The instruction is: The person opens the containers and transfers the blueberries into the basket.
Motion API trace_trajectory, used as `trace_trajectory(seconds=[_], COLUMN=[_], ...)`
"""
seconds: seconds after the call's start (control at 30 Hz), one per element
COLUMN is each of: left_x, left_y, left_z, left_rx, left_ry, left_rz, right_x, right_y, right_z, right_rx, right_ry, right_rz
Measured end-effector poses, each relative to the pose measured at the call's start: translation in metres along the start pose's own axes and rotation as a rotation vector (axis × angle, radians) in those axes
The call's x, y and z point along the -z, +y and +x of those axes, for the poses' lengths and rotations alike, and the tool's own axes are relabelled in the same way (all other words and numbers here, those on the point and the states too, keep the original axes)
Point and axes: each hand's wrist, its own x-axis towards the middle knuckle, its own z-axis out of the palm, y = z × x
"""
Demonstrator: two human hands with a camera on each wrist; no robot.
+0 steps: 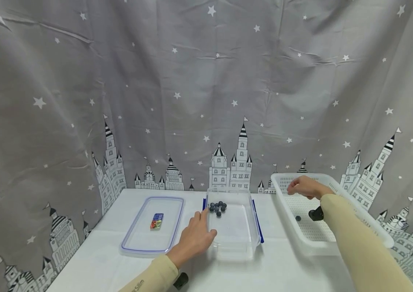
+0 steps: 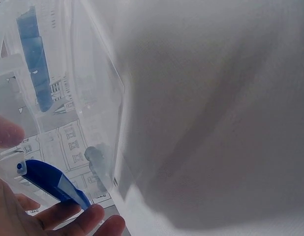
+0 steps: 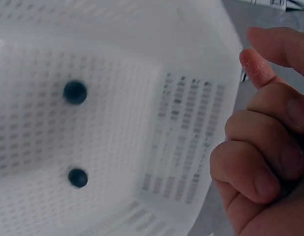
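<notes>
My left hand holds the left side of a clear plastic container. In the left wrist view its fingers lie around a blue latch, the thumb nearer the rim. Several blueberries sit in the container's far left part. My right hand is raised over the far end of a white perforated basket. Its fingers are curled, with the thumb and index tips close together and no berry between them. Two blueberries lie apart on the basket floor in the right wrist view.
A clear lid with a blue seal lies left of the container, bearing a small colourful label. The white table ends at a grey curtain printed with stars and castles. Another blue latch hangs on the container's right side.
</notes>
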Motion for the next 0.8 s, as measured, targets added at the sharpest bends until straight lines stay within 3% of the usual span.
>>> trace_trajectory(seconds=[0.33,0.8], left_x=[0.000,0.001], left_y=[-0.001,-0.002], left_z=[-0.001,0.000], left_rx=[-0.001,-0.005], left_ry=[-0.003,-0.002], left_rz=[-0.009,-0.012], right_x=[-0.020,-0.052], right_y=[-0.042,-0.090], right_z=[0.022,0.045], right_rx=[0.039,0.093], right_ry=[0.033,-0.021], right_rz=[-0.024,0.056])
